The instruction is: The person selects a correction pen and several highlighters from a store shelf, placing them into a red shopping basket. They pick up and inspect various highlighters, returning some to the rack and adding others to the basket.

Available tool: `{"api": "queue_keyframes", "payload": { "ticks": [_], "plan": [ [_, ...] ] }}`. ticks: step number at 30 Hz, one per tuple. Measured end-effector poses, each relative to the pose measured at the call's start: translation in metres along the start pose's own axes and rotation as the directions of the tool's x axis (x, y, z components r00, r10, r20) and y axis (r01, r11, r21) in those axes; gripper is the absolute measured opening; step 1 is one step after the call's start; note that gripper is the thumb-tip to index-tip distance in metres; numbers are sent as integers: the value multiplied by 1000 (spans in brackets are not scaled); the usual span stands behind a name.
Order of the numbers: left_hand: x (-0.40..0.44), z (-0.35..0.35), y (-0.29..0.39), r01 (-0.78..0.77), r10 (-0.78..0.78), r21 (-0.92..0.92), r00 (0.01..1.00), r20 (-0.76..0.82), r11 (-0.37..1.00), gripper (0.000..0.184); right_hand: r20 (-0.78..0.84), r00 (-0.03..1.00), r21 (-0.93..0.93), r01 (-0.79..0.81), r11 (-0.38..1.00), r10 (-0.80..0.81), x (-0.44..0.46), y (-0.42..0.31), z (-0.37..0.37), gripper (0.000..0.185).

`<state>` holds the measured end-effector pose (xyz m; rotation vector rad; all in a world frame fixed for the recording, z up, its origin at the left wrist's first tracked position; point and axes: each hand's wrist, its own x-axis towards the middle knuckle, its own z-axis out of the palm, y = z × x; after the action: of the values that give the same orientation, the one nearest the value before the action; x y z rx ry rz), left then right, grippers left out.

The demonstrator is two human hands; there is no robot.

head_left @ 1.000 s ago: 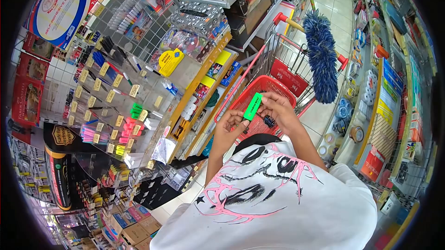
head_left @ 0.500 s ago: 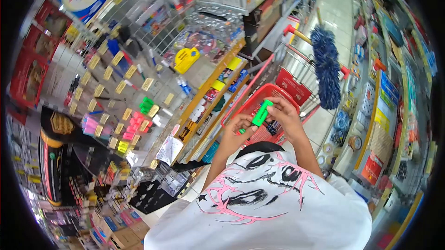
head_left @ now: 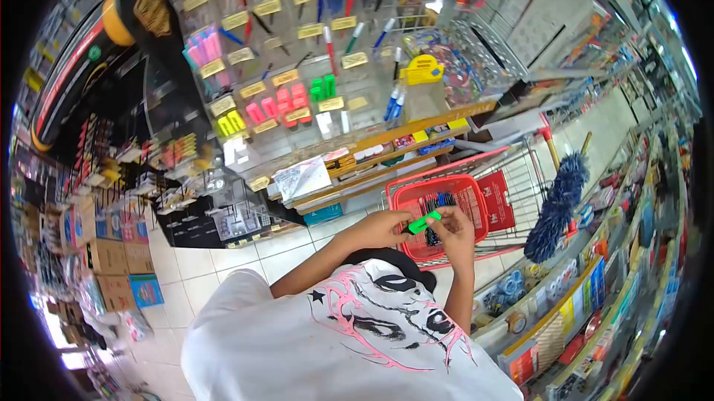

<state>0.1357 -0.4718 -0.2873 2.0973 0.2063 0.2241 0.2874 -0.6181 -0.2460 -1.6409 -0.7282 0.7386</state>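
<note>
A green highlighter [head_left: 425, 222] lies tilted between my hands, above a red shopping basket [head_left: 482, 206]. My right hand [head_left: 455, 228] pinches its upper right end between thumb and fingers. At the lower left end, where a small dark part shows, the closed fingers of my left hand [head_left: 385, 228] grip it. Several dark and blue pens [head_left: 439, 199] lie in the basket beneath, partly covered by my hands.
The basket sits in a metal shopping cart [head_left: 526, 170], with a blue fluffy duster [head_left: 558, 208] at its right side. Ahead is a pen rack with green highlighters [head_left: 323, 87] and pink highlighters [head_left: 291, 100]. Stocked shelves [head_left: 565, 312] line the right.
My view has turned, bringing the pen rack to the top middle. The highlighter has tipped from steep to nearly level, and my left hand has come onto its end.
</note>
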Motion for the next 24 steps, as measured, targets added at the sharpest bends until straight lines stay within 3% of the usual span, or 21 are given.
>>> {"api": "queue_keyframes", "payload": {
  "ticks": [1, 3, 4, 7, 10, 12, 16, 17, 19, 21, 23, 24],
  "plan": [
    [-6, -8, -1, -3, 3, 8, 1000, -27, 1000, 29, 19, 1000, -6, 20, 1000, -20, 9, -8, 7, 21],
    [-19, -20, -5, 95, -105, -175, 993, -51, 980, 26, 156, 983, -37, 105, 994, -98, 25, -23, 19, 20],
    [-25, -23, -8, 91, -107, -192, 991, -76, 977, 26, 233, 959, -191, 209, 959, -163, 34, -46, 22, 19],
    [-51, -40, -24, 99, -105, -43, 978, -178, 994, 25, 243, 927, -213, 338, 917, -285, 68, -94, 40, 21],
    [-79, -35, -40, 137, -215, -237, 914, -344, 962, 24, 228, 863, -297, 502, 812, -451, 99, -143, 60, 22],
    [-98, -37, -49, 305, -329, -124, 887, -324, 944, 24, 245, 841, -251, 536, 806, -482, 120, -159, 78, 22],
    [-129, -39, -47, 257, -292, -141, 879, -378, 956, 23, 324, 732, -247, 677, 693, -599, 152, -184, 117, 22],
    [-136, -39, -46, 271, -317, -169, 863, -393, 948, 23, 336, 726, -244, 682, 689, -600, 158, -188, 126, 22],
    [-147, -36, -47, 282, -344, -204, 841, -417, 937, 23, 421, 646, -367, 763, 531, -637, 171, -191, 144, 23],
    [-156, -34, -49, 360, -422, -220, 788, -449, 907, 23, 451, 622, -366, 783, 503, -640, 183, -191, 160, 23],
    [-161, -31, -53, 364, -438, -244, 770, -464, 899, 23, 511, 568, -416, 820, 393, -645, 193, -187, 172, 23],
    [-163, -28, -55, 369, -452, -261, 758, -470, 892, 24, 512, 578, -406, 815, 414, -635, 199, -180, 176, 21]
  ]
}}
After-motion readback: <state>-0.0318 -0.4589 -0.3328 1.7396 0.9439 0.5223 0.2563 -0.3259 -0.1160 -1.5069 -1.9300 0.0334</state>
